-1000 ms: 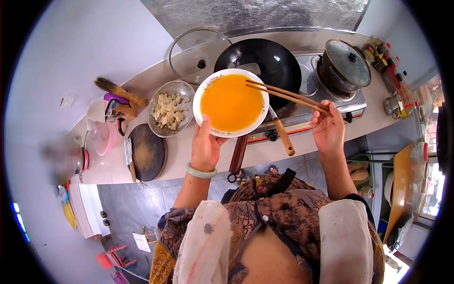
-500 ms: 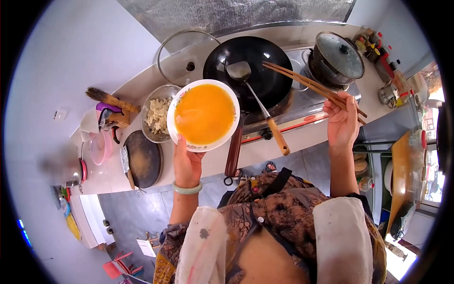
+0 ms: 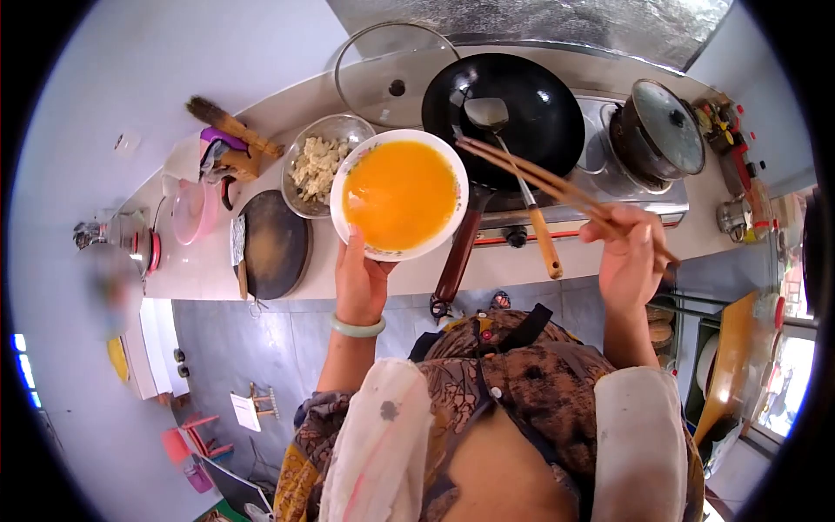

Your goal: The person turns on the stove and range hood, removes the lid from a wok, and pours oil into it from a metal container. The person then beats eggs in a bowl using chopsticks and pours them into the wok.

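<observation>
My left hand [image 3: 361, 283] grips the lower rim of a white bowl [image 3: 459, 185] with a floral edge. Smooth orange-yellow liquid [image 3: 398, 196], which looks like beaten egg, fills much of it. In my right hand [image 3: 631, 248] is a pair of long wooden chopsticks [image 3: 544, 178], their tips close to the bowl's upper right rim. Behind the chopsticks sits a black wok [image 3: 544, 96] on the stove, its dark handle [image 3: 459, 252] pointing toward me. A spatula [image 3: 546, 244] with a wooden handle rests in the wok.
Left of the bowl stands a metal bowl of pale crumbly food [image 3: 317, 170]. A round cutting board [image 3: 277, 244] with a knife [image 3: 239, 252] lies farther left. A glass lid [image 3: 396, 65] leans at the back. Right of the wok is a lidded pot [image 3: 665, 130].
The chopsticks have moved left, their tips going from over the wok to near the bowl's rim. The view has shifted, so the counter things appear farther right and higher.
</observation>
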A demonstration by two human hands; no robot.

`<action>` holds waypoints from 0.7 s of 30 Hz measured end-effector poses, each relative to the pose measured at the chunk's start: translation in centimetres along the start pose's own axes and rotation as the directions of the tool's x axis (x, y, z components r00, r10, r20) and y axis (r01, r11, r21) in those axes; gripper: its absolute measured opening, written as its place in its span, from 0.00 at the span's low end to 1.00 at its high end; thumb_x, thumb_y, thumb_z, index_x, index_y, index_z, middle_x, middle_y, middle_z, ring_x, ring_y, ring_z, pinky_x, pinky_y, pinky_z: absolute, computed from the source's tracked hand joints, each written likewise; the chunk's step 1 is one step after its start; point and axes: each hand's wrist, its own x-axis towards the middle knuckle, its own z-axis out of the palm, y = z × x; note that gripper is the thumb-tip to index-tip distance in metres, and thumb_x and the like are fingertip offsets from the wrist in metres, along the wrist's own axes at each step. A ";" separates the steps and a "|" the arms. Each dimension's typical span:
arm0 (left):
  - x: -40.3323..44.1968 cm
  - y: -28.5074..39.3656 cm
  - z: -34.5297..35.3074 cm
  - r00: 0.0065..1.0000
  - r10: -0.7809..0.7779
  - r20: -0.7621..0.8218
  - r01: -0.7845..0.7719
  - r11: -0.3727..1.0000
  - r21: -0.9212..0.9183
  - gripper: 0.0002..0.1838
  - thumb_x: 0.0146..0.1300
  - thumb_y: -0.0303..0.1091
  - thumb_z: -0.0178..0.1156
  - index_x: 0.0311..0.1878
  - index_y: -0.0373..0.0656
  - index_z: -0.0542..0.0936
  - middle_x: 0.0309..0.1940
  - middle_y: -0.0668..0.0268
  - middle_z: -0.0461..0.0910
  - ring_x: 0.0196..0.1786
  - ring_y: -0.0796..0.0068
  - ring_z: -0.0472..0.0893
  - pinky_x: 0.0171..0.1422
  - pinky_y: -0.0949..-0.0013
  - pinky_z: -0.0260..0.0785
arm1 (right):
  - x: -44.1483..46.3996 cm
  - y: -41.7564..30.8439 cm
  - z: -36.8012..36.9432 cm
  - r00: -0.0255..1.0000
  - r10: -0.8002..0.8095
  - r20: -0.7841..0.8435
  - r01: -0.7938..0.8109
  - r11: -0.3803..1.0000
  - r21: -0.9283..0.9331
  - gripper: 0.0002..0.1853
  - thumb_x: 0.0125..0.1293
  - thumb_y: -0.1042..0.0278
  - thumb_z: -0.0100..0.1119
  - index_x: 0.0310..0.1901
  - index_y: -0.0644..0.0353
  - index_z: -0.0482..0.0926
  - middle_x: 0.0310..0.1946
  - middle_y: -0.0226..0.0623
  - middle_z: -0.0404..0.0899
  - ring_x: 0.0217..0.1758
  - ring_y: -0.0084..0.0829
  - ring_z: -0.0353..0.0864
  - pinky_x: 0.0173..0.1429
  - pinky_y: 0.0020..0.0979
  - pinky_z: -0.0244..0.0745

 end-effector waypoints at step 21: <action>-0.6 -0.4 -0.2 0.999 0.006 -0.036 -0.008 0.999 -0.047 0.23 0.74 0.44 0.43 0.66 0.42 0.62 0.59 0.61 0.72 0.59 0.67 0.76 0.59 0.63 0.72 | -0.1 4.4 -0.6 0.913 0.399 -0.088 -0.367 0.895 0.253 0.14 0.73 0.59 0.44 0.44 0.62 0.74 0.35 0.42 0.80 0.35 0.34 0.83 0.41 0.34 0.80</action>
